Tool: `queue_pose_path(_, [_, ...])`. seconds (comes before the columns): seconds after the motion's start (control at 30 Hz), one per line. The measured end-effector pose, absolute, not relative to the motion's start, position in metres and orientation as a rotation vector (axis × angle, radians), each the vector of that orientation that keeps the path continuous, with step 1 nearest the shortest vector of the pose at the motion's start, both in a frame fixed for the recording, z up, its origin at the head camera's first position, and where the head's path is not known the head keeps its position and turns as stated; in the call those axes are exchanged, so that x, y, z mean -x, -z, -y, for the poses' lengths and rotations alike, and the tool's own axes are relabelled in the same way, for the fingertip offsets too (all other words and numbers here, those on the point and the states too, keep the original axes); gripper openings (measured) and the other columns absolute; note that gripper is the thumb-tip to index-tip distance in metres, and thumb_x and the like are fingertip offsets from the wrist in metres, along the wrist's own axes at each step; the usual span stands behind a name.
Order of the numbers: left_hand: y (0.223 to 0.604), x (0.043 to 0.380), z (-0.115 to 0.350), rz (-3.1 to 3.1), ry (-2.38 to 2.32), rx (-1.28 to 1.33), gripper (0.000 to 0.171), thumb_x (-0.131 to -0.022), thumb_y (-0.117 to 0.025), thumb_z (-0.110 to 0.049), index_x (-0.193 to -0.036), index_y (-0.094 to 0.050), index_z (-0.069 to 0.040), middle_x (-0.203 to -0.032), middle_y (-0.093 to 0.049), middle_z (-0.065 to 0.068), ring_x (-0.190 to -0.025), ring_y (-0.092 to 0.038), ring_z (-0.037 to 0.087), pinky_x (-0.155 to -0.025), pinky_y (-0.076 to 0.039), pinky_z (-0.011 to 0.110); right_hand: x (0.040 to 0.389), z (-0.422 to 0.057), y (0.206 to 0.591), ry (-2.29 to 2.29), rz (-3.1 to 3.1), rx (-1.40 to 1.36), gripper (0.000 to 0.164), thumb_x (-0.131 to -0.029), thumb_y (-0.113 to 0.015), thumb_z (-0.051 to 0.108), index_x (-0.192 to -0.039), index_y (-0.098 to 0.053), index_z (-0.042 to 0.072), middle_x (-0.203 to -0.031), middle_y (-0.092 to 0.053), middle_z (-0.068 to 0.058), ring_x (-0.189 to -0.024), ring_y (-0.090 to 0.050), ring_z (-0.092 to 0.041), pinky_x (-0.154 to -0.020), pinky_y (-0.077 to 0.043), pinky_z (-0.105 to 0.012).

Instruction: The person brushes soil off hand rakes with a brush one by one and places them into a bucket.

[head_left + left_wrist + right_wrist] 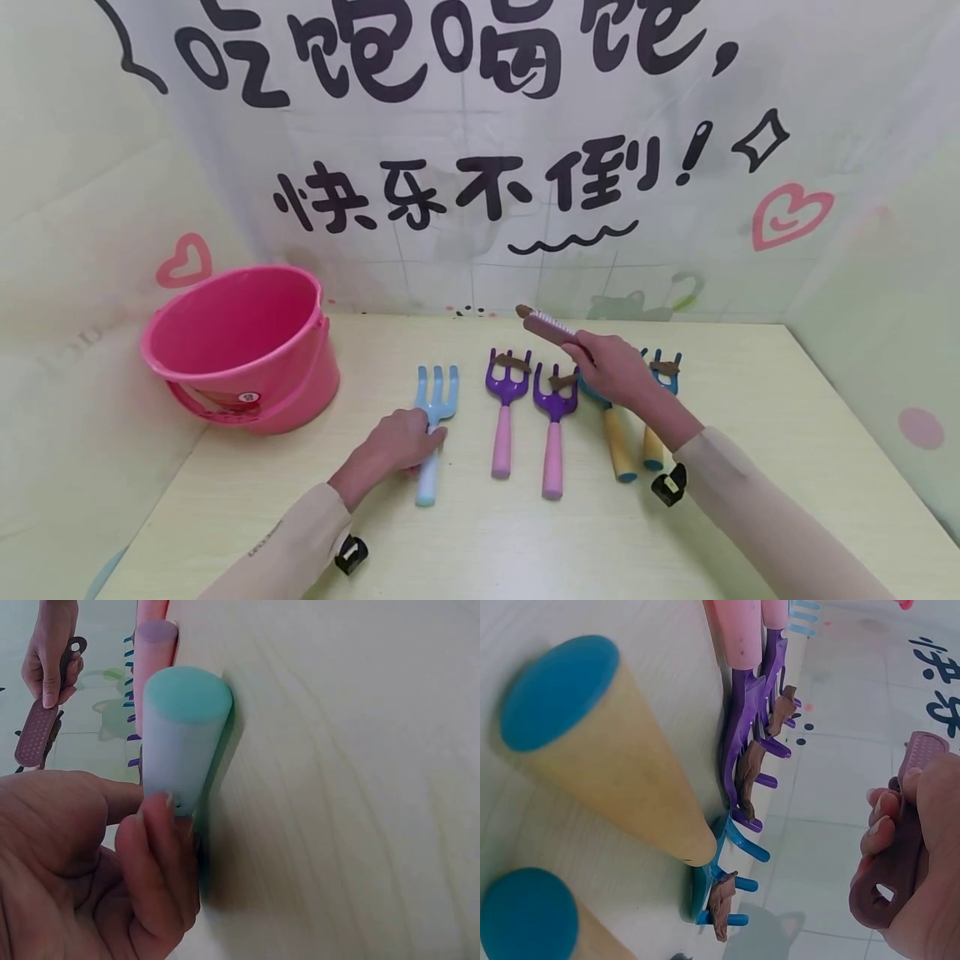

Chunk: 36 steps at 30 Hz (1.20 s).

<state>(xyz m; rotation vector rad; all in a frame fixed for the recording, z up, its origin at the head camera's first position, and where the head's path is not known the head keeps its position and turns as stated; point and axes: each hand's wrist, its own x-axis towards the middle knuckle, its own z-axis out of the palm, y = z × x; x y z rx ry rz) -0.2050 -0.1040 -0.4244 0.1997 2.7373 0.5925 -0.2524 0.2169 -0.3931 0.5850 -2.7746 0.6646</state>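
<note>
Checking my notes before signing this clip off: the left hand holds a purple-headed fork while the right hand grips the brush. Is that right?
Not the colour: the fork in the left hand is light blue, not purple-headed, as the head view shows. The right hand does grip the brush.

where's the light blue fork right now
In the head view, the light blue fork is left of centre, held in the left grip, between the pink bucket and the nearer purple fork.
</note>
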Motion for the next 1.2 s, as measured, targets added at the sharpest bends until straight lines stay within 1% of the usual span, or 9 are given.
queue_pose_path(0.1, [0.419,0.204,0.105,-2.79,-0.509,-0.198,0.038,-0.093,-0.052,-0.038,-0.072,-0.051,-0.008,-0.057,-0.053,0.005,-0.044,-0.052,0.014,-0.04,-0.038,0.026,0.252,-0.218,0.393,-0.669,2.77,-0.598,0.022,-0.097,-0.052,0.029,-0.087,-0.058,0.01,-0.062,-0.05,0.003,-0.049,-0.044,-0.014,-0.046,-0.036,-0.03])
queue_pose_path(0.23, [0.409,0.199,0.099,-2.907,-0.396,-0.209,0.043,-0.093,-0.048,-0.047,-0.086,-0.054,-0.005,-0.06,-0.049,0.005,-0.048,-0.047,0.017,-0.042,-0.035,0.029,0.253,-0.218,0.392,-0.67,2.766,-0.615,0.021,-0.097,-0.052,0.028,-0.087,-0.058,0.01,-0.062,-0.05,0.003,-0.049,-0.043,-0.014,-0.045,-0.036,-0.03])
queue_pose_path(0.3, [0.404,0.195,0.091,-2.944,-0.404,-0.254,0.045,-0.093,-0.046,-0.049,-0.089,-0.053,-0.005,-0.06,-0.047,0.005,-0.047,-0.046,0.017,-0.041,-0.035,0.029,0.253,-0.218,0.391,-0.676,2.769,-0.616,0.02,-0.097,-0.052,0.027,-0.087,-0.058,0.01,-0.062,-0.05,0.003,-0.049,-0.044,-0.014,-0.045,-0.036,-0.03])
queue_pose_path(0.47, [0.392,0.186,0.064,-2.924,-0.475,-0.465,0.042,-0.094,-0.047,-0.048,-0.075,-0.05,-0.01,-0.056,-0.045,0.001,-0.043,-0.042,0.013,-0.037,-0.034,0.027,0.252,-0.217,0.39,-0.693,2.771,-0.622,0.019,-0.097,-0.052,0.026,-0.086,-0.058,0.011,-0.061,-0.049,0.003,-0.049,-0.043,-0.013,-0.045,-0.036,-0.03])
queue_pose_path(0.57, [0.392,0.188,0.051,-2.854,-0.497,-0.528,0.042,-0.094,-0.047,-0.047,-0.074,-0.05,-0.01,-0.055,-0.045,0.0,-0.043,-0.039,0.012,-0.038,-0.031,0.026,0.252,-0.216,0.39,-0.698,2.77,-0.634,0.02,-0.097,-0.052,0.026,-0.086,-0.058,0.01,-0.062,-0.049,0.004,-0.049,-0.043,-0.013,-0.045,-0.036,-0.03])
queue_pose_path(0.63, [0.393,0.191,0.043,-2.782,-0.52,-0.513,0.042,-0.094,-0.047,-0.047,-0.075,-0.051,-0.01,-0.056,-0.047,0.001,-0.043,-0.04,0.012,-0.038,-0.031,0.026,0.252,-0.216,0.391,-0.704,2.768,-0.643,0.02,-0.097,-0.052,0.026,-0.086,-0.058,0.01,-0.061,-0.049,0.004,-0.049,-0.043,-0.013,-0.046,-0.036,-0.03])
queue_pose_path(0.87, [0.396,0.204,0.023,-2.637,-0.528,-0.346,0.045,-0.093,-0.047,-0.05,-0.072,-0.054,-0.01,-0.059,-0.054,0.005,-0.043,-0.053,0.018,-0.038,-0.037,0.028,0.253,-0.214,0.391,-0.694,2.752,-0.635,0.021,-0.097,-0.052,0.028,-0.083,-0.056,0.014,-0.059,-0.046,0.004,-0.047,-0.041,-0.013,-0.044,-0.034,-0.031])
queue_pose_path(1.03, [0.4,0.213,0.014,-2.678,-0.515,-0.309,0.046,-0.092,-0.049,-0.05,-0.068,-0.055,-0.012,-0.06,-0.056,0.005,-0.045,-0.057,0.019,-0.041,-0.042,0.03,0.254,-0.213,0.391,-0.691,2.759,-0.629,0.02,-0.097,-0.052,0.028,-0.084,-0.057,0.013,-0.059,-0.046,0.004,-0.049,-0.042,-0.013,-0.045,-0.035,-0.031])
queue_pose_path(1.2, [0.405,0.218,0.007,-2.729,-0.468,-0.281,0.05,-0.089,-0.05,-0.055,-0.067,-0.055,-0.011,-0.066,-0.055,0.006,-0.049,-0.054,0.017,-0.044,-0.043,0.031,0.252,-0.212,0.39,-0.699,2.761,-0.63,0.019,-0.096,-0.052,0.027,-0.085,-0.057,0.013,-0.059,-0.047,0.004,-0.048,-0.042,-0.013,-0.045,-0.035,-0.031])
